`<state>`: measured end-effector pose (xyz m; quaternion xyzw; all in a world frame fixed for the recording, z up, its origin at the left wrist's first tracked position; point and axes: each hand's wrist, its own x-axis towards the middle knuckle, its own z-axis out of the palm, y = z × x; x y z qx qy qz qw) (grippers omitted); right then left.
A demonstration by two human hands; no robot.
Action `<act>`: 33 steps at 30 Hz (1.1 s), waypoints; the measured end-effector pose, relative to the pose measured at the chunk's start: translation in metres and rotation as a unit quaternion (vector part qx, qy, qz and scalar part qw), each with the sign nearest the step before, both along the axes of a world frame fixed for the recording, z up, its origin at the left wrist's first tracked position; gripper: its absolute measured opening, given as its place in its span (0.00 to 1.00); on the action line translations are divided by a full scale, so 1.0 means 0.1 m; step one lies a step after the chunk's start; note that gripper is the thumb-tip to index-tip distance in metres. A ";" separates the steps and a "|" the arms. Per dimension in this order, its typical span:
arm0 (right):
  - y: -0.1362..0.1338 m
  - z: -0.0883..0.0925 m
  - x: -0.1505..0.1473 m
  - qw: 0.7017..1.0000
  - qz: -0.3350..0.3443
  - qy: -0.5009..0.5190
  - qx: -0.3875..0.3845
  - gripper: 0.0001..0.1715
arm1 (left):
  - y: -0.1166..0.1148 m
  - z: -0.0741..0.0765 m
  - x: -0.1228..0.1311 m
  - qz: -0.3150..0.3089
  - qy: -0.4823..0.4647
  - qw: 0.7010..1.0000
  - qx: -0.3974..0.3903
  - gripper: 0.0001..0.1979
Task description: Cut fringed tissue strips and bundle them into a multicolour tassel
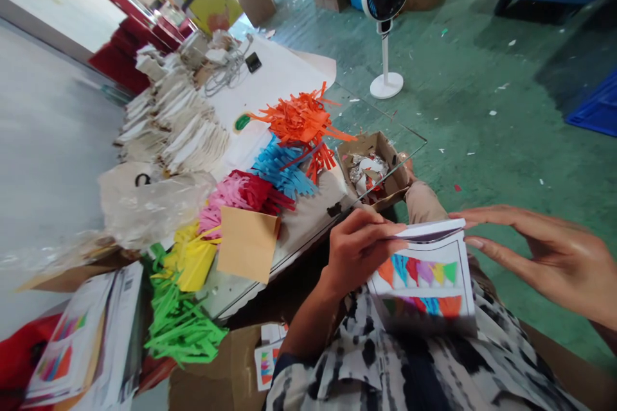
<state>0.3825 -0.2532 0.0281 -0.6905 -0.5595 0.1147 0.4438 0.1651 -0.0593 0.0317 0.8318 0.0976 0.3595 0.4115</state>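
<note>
A white folded printed card (421, 276) stands over my lap, its face showing rows of multicoloured bunting and its top edge folded over. My left hand (357, 241) grips it at the upper left, thumb and fingers closed on the fold. At its upper right corner, my right hand (544, 253) has fingertips above and thumb below, lightly pinching the flap. Left of my hands, fringed tissue paper bundles lie on the table: orange (301, 119), blue (284, 167), pink (226, 199), yellow (190, 257) and green (183, 324). A tan card square (248, 241) rests near them.
An open scrap box (373, 170) stands by my foot. Stacks of pale bundles (178, 115) fill the table's far side. More printed cards (80, 340) are piled at lower left. A white fan (385, 26) stands on the green floor (486, 115).
</note>
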 end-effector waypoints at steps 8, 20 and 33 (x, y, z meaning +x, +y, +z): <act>0.07 0.08 0.00 0.999 0.034 -0.033 0.015 0.19 | 0.04 0.02 0.01 -0.057 0.030 0.997 0.043 0.09; 0.14 0.07 -0.03 0.998 0.035 -0.046 0.031 0.19 | 0.07 -0.01 -0.02 -0.031 0.049 0.998 0.030 0.17; 0.19 -0.02 -0.17 0.991 -0.048 0.123 0.019 0.08 | 0.08 0.02 -0.02 -0.022 0.050 0.996 0.069 0.19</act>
